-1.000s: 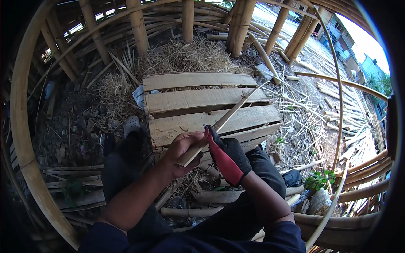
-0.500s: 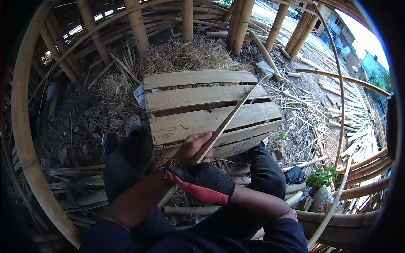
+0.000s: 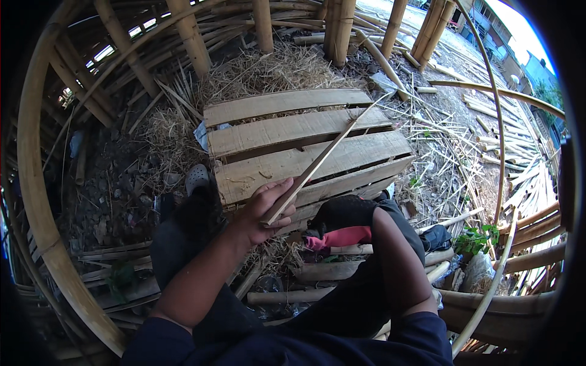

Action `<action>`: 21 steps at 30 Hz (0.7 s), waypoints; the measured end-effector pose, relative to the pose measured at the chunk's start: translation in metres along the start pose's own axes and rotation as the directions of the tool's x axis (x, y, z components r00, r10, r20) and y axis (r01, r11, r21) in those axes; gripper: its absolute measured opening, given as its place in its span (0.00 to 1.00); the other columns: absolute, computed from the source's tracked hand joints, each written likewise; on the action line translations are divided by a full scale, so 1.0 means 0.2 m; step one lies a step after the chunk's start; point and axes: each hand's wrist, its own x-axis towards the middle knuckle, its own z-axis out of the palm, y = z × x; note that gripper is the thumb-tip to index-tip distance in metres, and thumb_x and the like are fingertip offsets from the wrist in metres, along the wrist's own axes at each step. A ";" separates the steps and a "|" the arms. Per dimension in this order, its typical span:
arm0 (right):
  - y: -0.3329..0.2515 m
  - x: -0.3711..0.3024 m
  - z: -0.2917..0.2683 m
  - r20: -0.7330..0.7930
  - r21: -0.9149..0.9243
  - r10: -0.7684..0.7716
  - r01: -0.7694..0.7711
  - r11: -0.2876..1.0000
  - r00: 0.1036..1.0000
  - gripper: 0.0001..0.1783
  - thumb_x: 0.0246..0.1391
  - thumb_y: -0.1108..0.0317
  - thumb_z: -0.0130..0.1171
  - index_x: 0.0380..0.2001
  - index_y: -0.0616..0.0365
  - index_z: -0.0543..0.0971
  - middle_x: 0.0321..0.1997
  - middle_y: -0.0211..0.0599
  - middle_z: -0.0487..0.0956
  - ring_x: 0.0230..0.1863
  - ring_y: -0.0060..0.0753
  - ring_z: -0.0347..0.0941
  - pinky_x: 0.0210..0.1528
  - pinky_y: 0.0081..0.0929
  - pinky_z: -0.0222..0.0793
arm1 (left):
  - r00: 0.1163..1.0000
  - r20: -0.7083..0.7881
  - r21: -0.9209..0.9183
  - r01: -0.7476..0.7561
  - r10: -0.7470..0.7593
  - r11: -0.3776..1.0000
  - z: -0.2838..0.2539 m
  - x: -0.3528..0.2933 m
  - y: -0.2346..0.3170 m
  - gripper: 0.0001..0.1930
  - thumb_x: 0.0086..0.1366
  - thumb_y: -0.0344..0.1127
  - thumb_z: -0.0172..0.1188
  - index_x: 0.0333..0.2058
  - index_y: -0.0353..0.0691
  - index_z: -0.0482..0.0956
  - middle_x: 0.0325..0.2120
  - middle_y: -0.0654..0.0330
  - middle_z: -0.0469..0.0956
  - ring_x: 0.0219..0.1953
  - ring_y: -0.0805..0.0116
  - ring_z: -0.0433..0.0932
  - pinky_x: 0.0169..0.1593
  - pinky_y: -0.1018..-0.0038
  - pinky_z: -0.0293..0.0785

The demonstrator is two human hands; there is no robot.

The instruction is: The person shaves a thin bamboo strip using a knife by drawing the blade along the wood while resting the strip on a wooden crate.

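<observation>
A long, thin bamboo strip (image 3: pixel 323 156) slants over a slatted wooden crate (image 3: pixel 268 174). My bare left hand (image 3: pixel 268 206) is closed around the strip near its lower end, at the crate's near edge. The strip's far tip reaches past the far right slats. My right hand (image 3: pixel 347 221), in a black glove with a pink-red part, is bent inward over my right thigh, apart from the strip. Its fingers look curled, and whatever they may hold is hidden.
Dry straw and shavings (image 3: pixel 268 76) lie behind the crate. Upright bamboo poles (image 3: pixel 339 33) stand beyond. A curved bamboo pole (image 3: pixel 39 201) arches along the left. Cut bamboo pieces (image 3: pixel 519 158) cover the ground at right. A green plant (image 3: pixel 476 240) grows near my right knee.
My right hand has moved off the strip's lower end, to the right and slightly up, uncrossing from my left arm. The left hand keeps its hold; the strip's lower end now shows.
</observation>
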 end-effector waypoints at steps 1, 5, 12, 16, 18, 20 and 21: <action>0.02 0.00 0.02 0.003 0.008 -0.001 0.001 1.000 1.000 0.18 0.53 0.54 0.59 0.37 0.57 0.85 0.34 0.50 0.84 0.38 0.49 0.83 0.42 0.39 0.76 | 1.000 -0.011 0.017 0.004 -0.004 1.000 0.00 -0.01 0.00 0.23 0.78 0.43 0.44 0.63 0.33 0.64 0.15 0.72 0.57 0.13 0.86 0.56 0.13 0.85 0.55; 0.00 -0.09 -0.06 -0.190 0.167 0.000 0.032 0.985 0.982 0.21 0.57 0.50 0.56 0.35 0.58 0.85 0.33 0.49 0.84 0.37 0.49 0.82 0.43 0.38 0.75 | 1.000 -0.025 0.131 0.021 -0.018 0.991 0.00 -0.01 0.02 0.20 0.77 0.43 0.45 0.60 0.37 0.67 0.18 0.67 0.64 0.13 0.80 0.62 0.14 0.82 0.61; 0.09 -0.17 -0.19 -0.361 0.144 0.065 -0.013 0.989 0.930 0.20 0.67 0.51 0.50 0.41 0.55 0.82 0.32 0.41 0.82 0.36 0.46 0.80 0.42 0.36 0.73 | 0.978 -0.074 0.296 0.208 -0.195 0.932 0.00 -0.14 0.03 0.16 0.78 0.46 0.40 0.50 0.42 0.69 0.20 0.64 0.69 0.15 0.75 0.67 0.17 0.79 0.63; 0.18 -0.14 -0.19 -0.468 0.291 0.331 -0.211 0.933 0.820 0.17 0.64 0.53 0.54 0.40 0.55 0.83 0.32 0.43 0.82 0.36 0.45 0.79 0.42 0.36 0.72 | 0.969 -0.135 0.204 0.233 -0.208 0.951 0.01 -0.20 0.02 0.17 0.79 0.49 0.38 0.47 0.43 0.68 0.17 0.70 0.61 0.14 0.83 0.57 0.16 0.83 0.55; 0.19 -0.11 -0.19 -0.505 0.348 0.407 -0.252 0.903 0.761 0.17 0.63 0.52 0.55 0.39 0.54 0.83 0.33 0.43 0.83 0.36 0.45 0.79 0.43 0.36 0.72 | 0.967 -0.144 0.191 0.235 -0.210 0.953 0.01 -0.25 0.05 0.16 0.79 0.49 0.39 0.47 0.43 0.68 0.17 0.71 0.61 0.14 0.84 0.57 0.16 0.83 0.53; 0.24 -0.06 -0.19 -0.554 0.391 0.452 -0.261 0.883 0.699 0.17 0.60 0.51 0.58 0.36 0.53 0.85 0.34 0.43 0.84 0.36 0.44 0.79 0.43 0.34 0.72 | 0.964 -0.154 0.163 0.240 -0.215 0.957 0.02 -0.30 0.07 0.16 0.79 0.48 0.41 0.46 0.42 0.67 0.16 0.72 0.59 0.13 0.85 0.55 0.14 0.85 0.50; 0.26 -0.05 -0.19 -0.556 0.389 0.455 -0.266 0.882 0.696 0.17 0.60 0.51 0.58 0.36 0.53 0.85 0.34 0.43 0.84 0.36 0.44 0.79 0.43 0.34 0.72 | 0.965 -0.148 0.164 0.239 -0.216 0.957 0.02 -0.33 0.07 0.16 0.79 0.48 0.41 0.46 0.42 0.67 0.16 0.72 0.59 0.13 0.85 0.55 0.14 0.85 0.50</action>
